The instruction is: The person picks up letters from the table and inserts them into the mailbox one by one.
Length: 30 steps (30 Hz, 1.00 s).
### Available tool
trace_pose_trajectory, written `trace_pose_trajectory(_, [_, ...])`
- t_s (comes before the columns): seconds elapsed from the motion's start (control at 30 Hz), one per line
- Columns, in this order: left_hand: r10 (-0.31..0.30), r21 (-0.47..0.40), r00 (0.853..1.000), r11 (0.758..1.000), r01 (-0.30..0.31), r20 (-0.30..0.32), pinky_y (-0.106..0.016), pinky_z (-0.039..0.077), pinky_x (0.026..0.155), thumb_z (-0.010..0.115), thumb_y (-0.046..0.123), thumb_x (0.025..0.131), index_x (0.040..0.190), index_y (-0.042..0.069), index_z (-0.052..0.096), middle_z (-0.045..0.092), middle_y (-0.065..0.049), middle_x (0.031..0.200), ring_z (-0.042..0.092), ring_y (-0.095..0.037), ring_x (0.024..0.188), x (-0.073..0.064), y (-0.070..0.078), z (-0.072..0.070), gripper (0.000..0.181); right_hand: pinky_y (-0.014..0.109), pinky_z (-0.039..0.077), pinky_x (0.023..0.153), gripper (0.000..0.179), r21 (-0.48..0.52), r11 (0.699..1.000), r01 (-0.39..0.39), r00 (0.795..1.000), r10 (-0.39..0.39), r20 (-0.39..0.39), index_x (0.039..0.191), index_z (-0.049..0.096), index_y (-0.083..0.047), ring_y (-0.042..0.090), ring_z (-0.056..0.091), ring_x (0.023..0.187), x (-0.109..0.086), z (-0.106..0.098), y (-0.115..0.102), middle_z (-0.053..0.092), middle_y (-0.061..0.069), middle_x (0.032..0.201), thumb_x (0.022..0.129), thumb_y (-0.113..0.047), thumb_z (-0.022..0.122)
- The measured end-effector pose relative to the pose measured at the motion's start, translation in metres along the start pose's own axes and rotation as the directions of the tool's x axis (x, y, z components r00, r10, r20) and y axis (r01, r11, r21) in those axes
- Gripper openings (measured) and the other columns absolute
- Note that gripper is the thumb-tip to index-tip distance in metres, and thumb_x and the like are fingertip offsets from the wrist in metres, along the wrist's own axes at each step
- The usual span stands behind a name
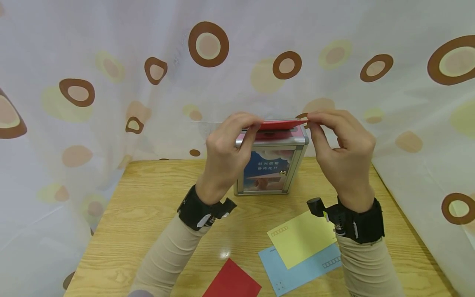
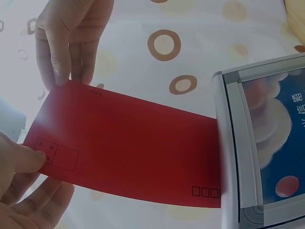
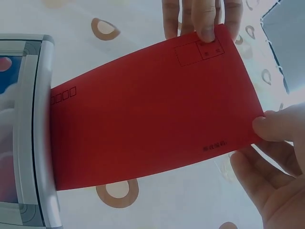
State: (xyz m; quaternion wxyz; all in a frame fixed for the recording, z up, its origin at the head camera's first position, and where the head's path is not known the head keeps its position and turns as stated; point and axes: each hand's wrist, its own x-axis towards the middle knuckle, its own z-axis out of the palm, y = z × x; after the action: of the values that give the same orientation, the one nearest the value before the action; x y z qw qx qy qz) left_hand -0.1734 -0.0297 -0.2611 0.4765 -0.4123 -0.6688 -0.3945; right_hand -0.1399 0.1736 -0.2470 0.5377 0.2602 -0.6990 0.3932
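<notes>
A red envelope (image 2: 138, 148) stands on end over a silver-framed letter box (image 1: 269, 167), its lower end at the slot in the box's top. Just how deep that end goes is hidden by the box rim (image 3: 45, 129). My left hand (image 1: 230, 150) pinches one upper corner of the envelope between thumb and fingers. At the opposite upper corner, my right hand (image 1: 345, 148) pinches it the same way. Both wrist views show the printed face with small boxes, slightly bowed. A blue picture with clouds and white characters fills the box front.
On the wooden table (image 1: 148, 214) lie a yellow envelope (image 1: 300, 239) partly over a blue envelope (image 1: 297, 272), at the right front. Another red envelope (image 1: 233, 280) lies at the front edge of the view. Patterned white cloth (image 1: 241, 90) hangs behind and along both sides.
</notes>
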Motion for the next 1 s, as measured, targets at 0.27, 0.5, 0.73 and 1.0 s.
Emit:
trace_pose_trajectory(0.27, [-0.01,0.011,1.0,1.0,0.01,-0.03,-0.032,0.056,0.07,0.061,0.0,0.093,0.102,-0.003,0.067,0.069,-0.014,0.095,0.064,-0.017,0.085,-0.0014,0.0001,0.0007,0.011,0.024,0.053,0.085,0.009,0.0,1.0,-0.003,1.0,0.003,0.002,0.092,0.075,0.003,0.024,0.066,0.083,-0.001,0.0006,0.0038,0.072,0.017,0.09,0.086,0.0,0.068])
trace_pose_trajectory(0.5, [-0.005,0.012,1.0,1.0,0.005,-0.028,-0.03,0.056,0.071,0.061,0.0,0.093,0.101,-0.002,0.067,0.069,-0.014,0.094,0.063,-0.017,0.085,-0.0026,-0.0013,0.0016,0.01,0.023,0.052,0.084,0.01,0.007,1.0,-0.004,1.0,0.004,0.013,0.094,0.074,0.003,0.025,0.066,0.083,-0.003,0.0015,0.0073,0.072,0.017,0.091,0.087,0.001,0.068])
trace_pose_trajectory(0.73, [-0.001,0.013,1.0,1.0,0.001,-0.019,-0.026,0.055,0.077,0.061,0.0,0.093,0.1,-0.002,0.067,0.069,-0.013,0.093,0.064,-0.017,0.087,-0.0041,-0.0033,0.0037,0.009,0.024,0.054,0.088,0.009,-0.014,1.0,-0.006,1.0,0.007,0.028,0.092,0.073,0.006,0.023,0.066,0.086,-0.004,0.0024,0.0072,0.072,0.018,0.091,0.085,0.006,0.067])
trace_pose_trajectory(1.0, [0.006,-0.003,1.0,1.0,-0.006,-0.015,-0.025,0.055,0.08,0.061,0.0,0.093,0.099,-0.003,0.066,0.067,-0.014,0.091,0.063,-0.017,0.087,-0.0075,-0.0053,0.0071,0.008,0.023,0.054,0.088,0.01,-0.001,1.0,-0.016,0.999,0.016,0.043,0.092,0.072,0.008,0.024,0.067,0.089,-0.0059,0.0037,0.0088,0.071,0.02,0.092,0.085,0.009,0.066])
